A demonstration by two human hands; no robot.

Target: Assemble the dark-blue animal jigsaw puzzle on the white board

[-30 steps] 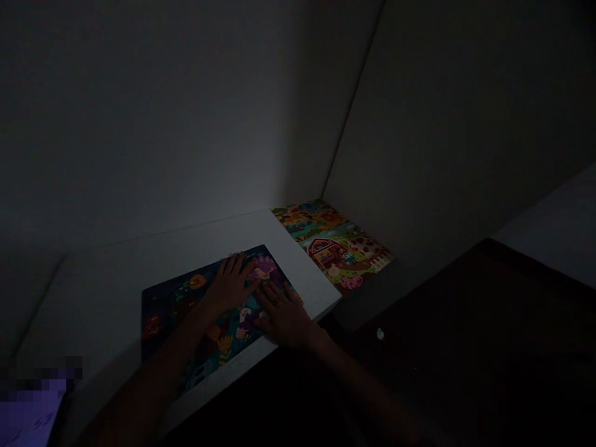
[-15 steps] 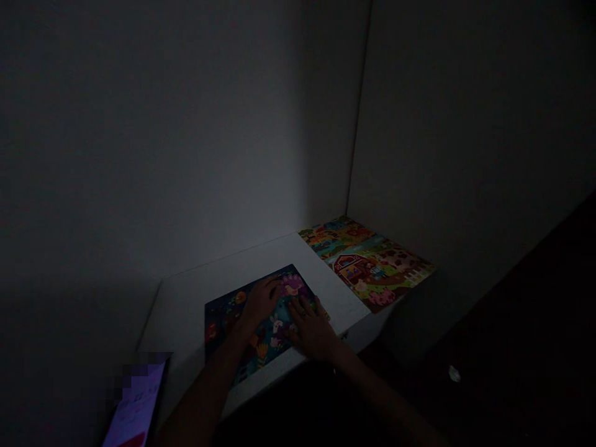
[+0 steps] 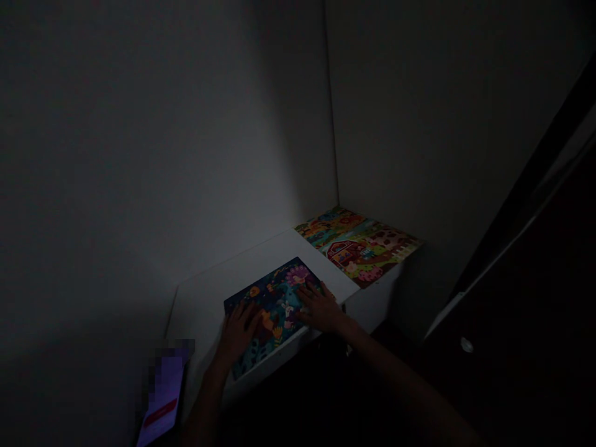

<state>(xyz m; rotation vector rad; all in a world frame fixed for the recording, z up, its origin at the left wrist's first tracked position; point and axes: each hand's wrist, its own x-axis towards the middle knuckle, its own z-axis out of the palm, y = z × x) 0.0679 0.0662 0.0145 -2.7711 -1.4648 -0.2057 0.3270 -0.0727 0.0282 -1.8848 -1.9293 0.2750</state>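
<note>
A dark blue picture puzzle or board (image 3: pixel 274 304) with a rabbit and other animals lies flat on the white tabletop (image 3: pixel 200 304). My left hand (image 3: pixel 237 332) rests open on its left part, fingers spread. On its right part lies my right hand (image 3: pixel 321 307), also open with the fingers stretched out. Neither hand grips anything. The dim light hides whether the board is made of separate pieces.
Farm and animal pictures (image 3: pixel 358 248) cover the table's far right end, in the wall corner. A lit screen (image 3: pixel 162 397) stands at the lower left. Walls (image 3: pixel 209 124) rise behind and to the right. A small pale thing (image 3: pixel 467 345) lies on the dark floor.
My left hand has moved from the board's upper middle to its left side. My right hand stays on the right part. The view has tilted and shifted a little.
</note>
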